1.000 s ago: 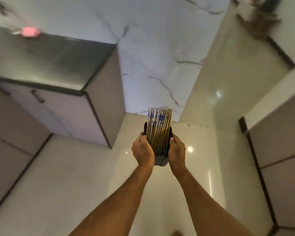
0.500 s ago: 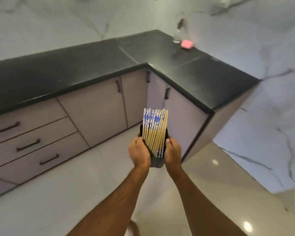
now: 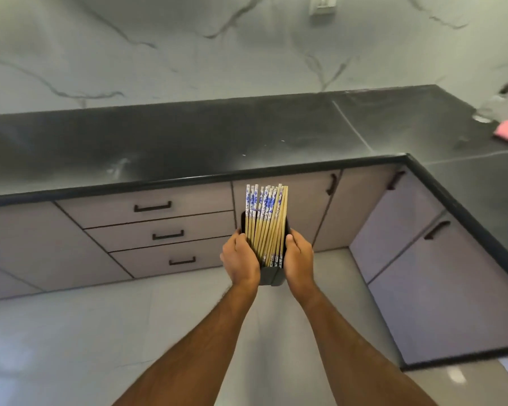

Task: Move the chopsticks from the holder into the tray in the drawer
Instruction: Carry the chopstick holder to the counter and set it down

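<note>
Cradling the dark rectangular plastic holder (image 3: 271,276) between our left hand (image 3: 241,259) and right hand (image 3: 299,257), each clasped on a side wall, we carry it in the air before the closed pale drawers (image 3: 170,232) beneath the glossy black worktop's (image 3: 188,142) front edge. Its slim, stiff bamboo chopsticks with blue-patterned tops (image 3: 265,221) look light, loose and smooth, so we judge pinching a few together mid-shaft is best.

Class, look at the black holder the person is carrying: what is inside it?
The holder contains wooden chopsticks, some with blue-and-white patterned ends, standing packed together. Their lowest ends and the holder's floor are hidden.
</note>
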The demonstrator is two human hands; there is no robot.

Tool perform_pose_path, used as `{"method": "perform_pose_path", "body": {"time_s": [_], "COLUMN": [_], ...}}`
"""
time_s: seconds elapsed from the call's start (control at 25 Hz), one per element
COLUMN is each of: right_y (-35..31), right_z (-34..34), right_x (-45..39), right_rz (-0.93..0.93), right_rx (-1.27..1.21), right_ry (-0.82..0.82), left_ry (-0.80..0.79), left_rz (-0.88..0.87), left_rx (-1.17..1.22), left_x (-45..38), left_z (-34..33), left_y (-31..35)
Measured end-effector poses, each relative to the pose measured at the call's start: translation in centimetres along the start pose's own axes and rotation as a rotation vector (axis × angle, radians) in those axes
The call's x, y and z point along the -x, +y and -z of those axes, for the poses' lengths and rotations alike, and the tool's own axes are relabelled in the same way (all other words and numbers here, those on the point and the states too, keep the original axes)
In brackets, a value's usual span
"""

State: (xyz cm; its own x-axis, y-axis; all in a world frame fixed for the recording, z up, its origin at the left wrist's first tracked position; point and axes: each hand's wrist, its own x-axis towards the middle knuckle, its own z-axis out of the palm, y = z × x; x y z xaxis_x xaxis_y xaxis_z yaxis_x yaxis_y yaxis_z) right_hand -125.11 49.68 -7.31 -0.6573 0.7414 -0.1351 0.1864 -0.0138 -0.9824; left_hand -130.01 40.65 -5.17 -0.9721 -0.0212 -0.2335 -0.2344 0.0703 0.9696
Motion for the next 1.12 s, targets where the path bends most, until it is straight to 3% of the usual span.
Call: {"method": "perform_pose_path", "body": {"time_s": [0.28,0.52,0.88,1.12], "right_y": [-4.4,-7.7,-12.3,-13.0], "right_z": [-14.2,-25.7,-43.3,-50.0], "right_x": [-5.5,-10.1,-18.6,-23.1], "right_rz": [0.06,0.11,0.111,0.067], "right_rx": [0.033,0.012,0.04,0.092], "right_ry": [-0.173,-0.261,-0.216,-0.167], "left_ry": [0.191,0.238,0.164,0.079], "left_rz": [0.007,-0.018,-0.04,-0.046], "left_rx": [0.058,0.087,0.027,-0.012], "left_x": [-12.7,-23.4,-42.2,-51.4], "left_z": [6.0,10.7,16.4,17.4], "left_y": [3.6,7.6,13.2,13.0]}}
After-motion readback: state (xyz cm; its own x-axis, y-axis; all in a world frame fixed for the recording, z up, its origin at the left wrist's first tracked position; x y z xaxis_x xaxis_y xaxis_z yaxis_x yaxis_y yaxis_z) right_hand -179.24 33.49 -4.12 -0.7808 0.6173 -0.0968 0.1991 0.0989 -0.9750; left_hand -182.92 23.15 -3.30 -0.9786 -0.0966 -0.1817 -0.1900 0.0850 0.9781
